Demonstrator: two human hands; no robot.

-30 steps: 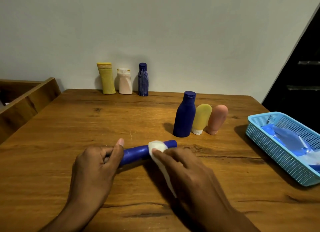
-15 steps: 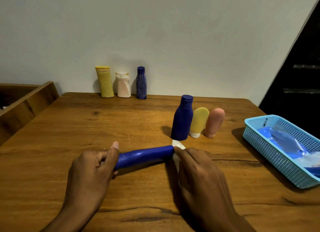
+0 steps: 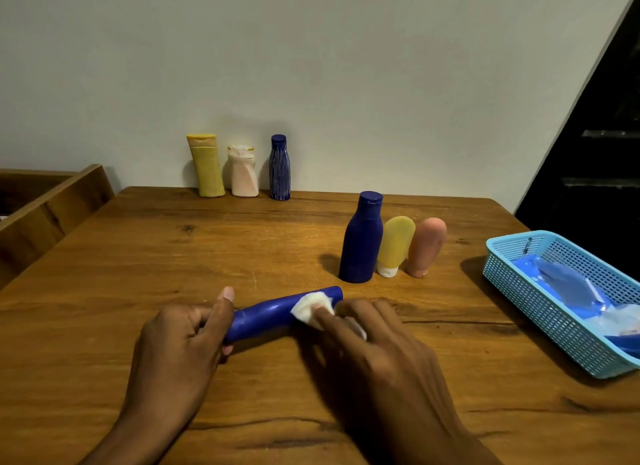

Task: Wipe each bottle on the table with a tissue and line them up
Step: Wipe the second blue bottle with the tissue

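Head view showed your right hand (image 3: 367,340) low and right of centre, its fingers (image 3: 323,317) pinching a crumpled white tissue (image 3: 311,307) against the upper side of the blue bottle (image 3: 277,314) near that bottle's right end. Your left hand (image 3: 180,340) sat just left of it, the thumb (image 3: 225,301) laid over the top and the other fingers curled underneath, so the bottle's left end was gripped and hidden from you. Between the two hands the bottle lay on its side, its long axis running from lower left to upper right across the frame; I could not tell whether it touched the table (image 3: 138,256) or hung just clear. That axis was what mattered: the uncovered stretch lay to the left of your tissue fingers, toward the holding hand, so any stroke along the body would have run down that line. Beyond the bottle's right end, up and to the right, stood a dark blue bottle (image 3: 362,239), a yellow tube (image 3: 394,246) and a pink tube (image 3: 426,246), side by side and cap-down for the two tubes. At the far edge against the wall stood a yellow bottle (image 3: 206,166), a cream bottle (image 3: 244,171) and a striped blue bottle (image 3: 280,168). A light blue basket (image 3: 540,291) sat at the right edge.
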